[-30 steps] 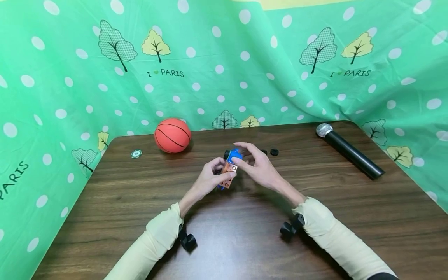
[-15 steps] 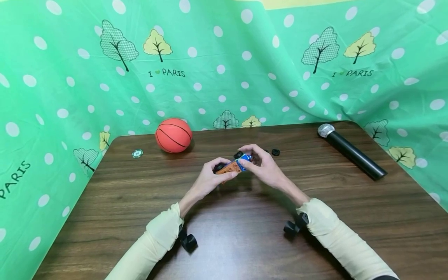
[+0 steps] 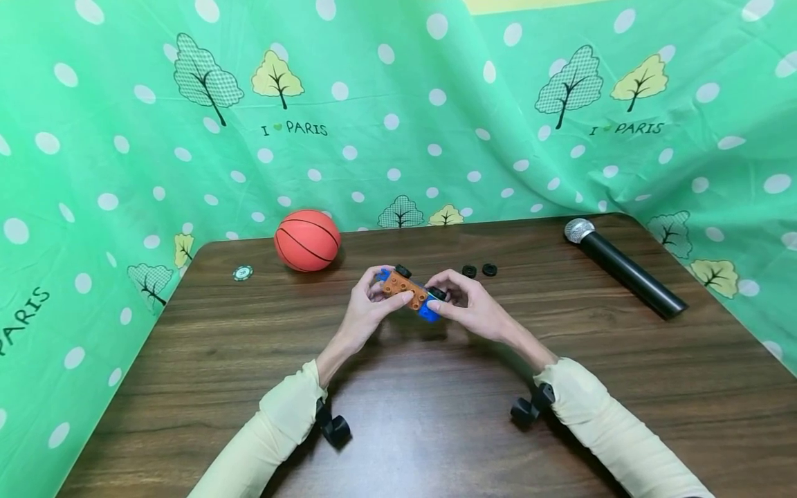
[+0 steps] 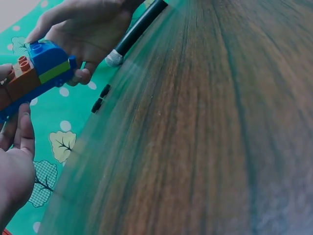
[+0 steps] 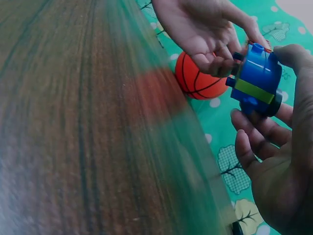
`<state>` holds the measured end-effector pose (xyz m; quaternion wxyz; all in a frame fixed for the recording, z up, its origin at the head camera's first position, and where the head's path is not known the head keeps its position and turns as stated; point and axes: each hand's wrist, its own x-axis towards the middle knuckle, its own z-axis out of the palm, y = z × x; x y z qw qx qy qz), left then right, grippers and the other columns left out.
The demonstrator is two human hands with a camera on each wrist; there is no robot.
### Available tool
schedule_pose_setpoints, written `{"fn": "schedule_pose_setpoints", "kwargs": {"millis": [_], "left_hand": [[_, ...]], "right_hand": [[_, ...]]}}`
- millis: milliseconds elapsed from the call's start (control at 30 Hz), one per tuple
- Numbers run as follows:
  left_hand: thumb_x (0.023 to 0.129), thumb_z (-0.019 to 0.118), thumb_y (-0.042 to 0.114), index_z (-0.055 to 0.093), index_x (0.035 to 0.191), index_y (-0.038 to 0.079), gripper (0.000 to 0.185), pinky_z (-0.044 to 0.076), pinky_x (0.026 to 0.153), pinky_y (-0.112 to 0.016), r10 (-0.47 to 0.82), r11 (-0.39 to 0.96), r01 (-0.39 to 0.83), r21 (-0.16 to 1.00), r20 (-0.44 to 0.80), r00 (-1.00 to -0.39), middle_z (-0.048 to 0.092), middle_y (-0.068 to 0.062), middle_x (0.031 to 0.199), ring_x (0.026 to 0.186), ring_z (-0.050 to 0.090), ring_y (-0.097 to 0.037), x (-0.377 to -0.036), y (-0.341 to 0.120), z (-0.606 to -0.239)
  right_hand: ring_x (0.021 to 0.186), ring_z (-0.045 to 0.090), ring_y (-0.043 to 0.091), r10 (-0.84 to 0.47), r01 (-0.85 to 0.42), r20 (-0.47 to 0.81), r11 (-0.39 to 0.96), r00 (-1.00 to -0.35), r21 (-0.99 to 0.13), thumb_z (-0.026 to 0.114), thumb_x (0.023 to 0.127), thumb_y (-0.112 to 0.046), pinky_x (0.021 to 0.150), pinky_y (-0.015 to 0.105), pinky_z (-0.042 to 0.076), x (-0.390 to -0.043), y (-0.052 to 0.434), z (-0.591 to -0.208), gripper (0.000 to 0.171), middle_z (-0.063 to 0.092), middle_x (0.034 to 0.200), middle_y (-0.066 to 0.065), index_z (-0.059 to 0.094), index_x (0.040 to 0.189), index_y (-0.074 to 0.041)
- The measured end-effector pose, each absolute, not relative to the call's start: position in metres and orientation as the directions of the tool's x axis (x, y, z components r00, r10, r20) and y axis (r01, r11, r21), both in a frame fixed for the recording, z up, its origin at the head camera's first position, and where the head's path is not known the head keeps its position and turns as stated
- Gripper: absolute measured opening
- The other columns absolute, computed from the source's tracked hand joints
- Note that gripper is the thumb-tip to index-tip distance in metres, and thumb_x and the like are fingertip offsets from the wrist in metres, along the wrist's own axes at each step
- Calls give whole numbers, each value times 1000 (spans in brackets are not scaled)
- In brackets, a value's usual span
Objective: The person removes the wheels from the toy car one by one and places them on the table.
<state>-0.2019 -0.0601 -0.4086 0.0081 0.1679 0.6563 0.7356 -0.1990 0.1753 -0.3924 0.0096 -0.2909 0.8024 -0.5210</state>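
Both hands hold a small toy car of bricks (image 3: 411, 293) above the middle of the brown table (image 3: 436, 401). It has an orange studded top, a blue and green body (image 5: 257, 83) and black wheels. My left hand (image 3: 367, 308) pinches its left end, thumb on the orange brick (image 4: 22, 81). My right hand (image 3: 463, 308) pinches the blue right end (image 4: 49, 61). Two loose black wheels (image 3: 478, 270) lie on the table just behind my right hand.
An orange toy basketball (image 3: 308, 240) sits at the back left, a green chip (image 3: 243, 273) to its left. A black microphone (image 3: 623, 266) lies at the back right. A green dotted cloth (image 3: 398, 111) hangs behind and around the table.
The toy car has turned from upright to lying roughly level between the hands. My right hand, open beside it a second ago, now pinches its right end.
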Motion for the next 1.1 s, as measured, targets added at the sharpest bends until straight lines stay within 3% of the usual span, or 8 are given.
{"fn": "schedule_pose_setpoints", "kwargs": {"millis": [300, 700, 867, 1100], "left_hand": [[92, 72, 10, 61, 122, -2, 35, 52, 81, -26, 185, -146, 237, 960, 262, -947, 71, -3, 99, 89, 65, -14, -202, -58, -412], [93, 70, 10, 63, 122, -5, 33, 54, 78, -25, 204, -150, 249, 957, 276, -939, 66, -5, 96, 85, 65, -14, -201, -55, -410], [93, 71, 12, 63, 122, -5, 34, 53, 76, -25, 217, -146, 244, 959, 272, -938, 65, -4, 94, 82, 63, -13, -200, -55, -409], [93, 71, 15, 63, 121, -4, 35, 54, 77, -26, 239, -147, 234, 961, 264, -935, 66, -5, 95, 83, 64, -14, -200, -54, -409]], "right_hand": [[81, 58, 19, -545, -504, 264, 356, -796, -787, 74, 97, -17, 71, 31, 50, -194, 165, -401, 24, 61, 93, 3, 60, 115, -10], [78, 57, 16, -552, -557, 302, 381, -778, -738, 65, 103, -21, 69, 33, 49, -194, 157, -403, 13, 62, 90, -3, 63, 109, -9], [80, 61, 26, -465, -532, 348, 354, -814, -770, 54, 109, -15, 69, 33, 51, -196, 157, -404, 14, 63, 92, 5, 61, 114, -5], [82, 63, 42, -343, -495, 400, 262, -850, -828, 46, 111, -12, 74, 49, 55, -197, 152, -402, 22, 63, 96, 19, 55, 128, 0]]}}
